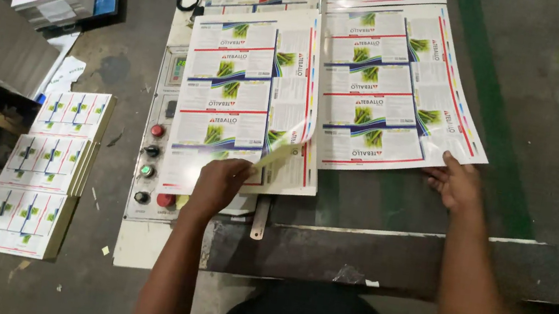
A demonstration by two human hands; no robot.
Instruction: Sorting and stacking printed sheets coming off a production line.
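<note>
The left printed sheet (248, 94) lies on the desk (390, 202), its near right corner curling up where the left hand (217, 183) pinches it between closed fingers. Just right of that sheet, the right hand (460, 184) rests flat, fingers spread, on the neighbouring sheet (391, 85). Left of it sits a control panel (151, 161). Peeling one sheet free seems underway; next needs a clean lift.

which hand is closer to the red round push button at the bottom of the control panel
Left. The left hand lifts a printed sheet's edge just right of the red round push button on the pale control panel. The right hand rests on another printed sheet, far right.
</note>
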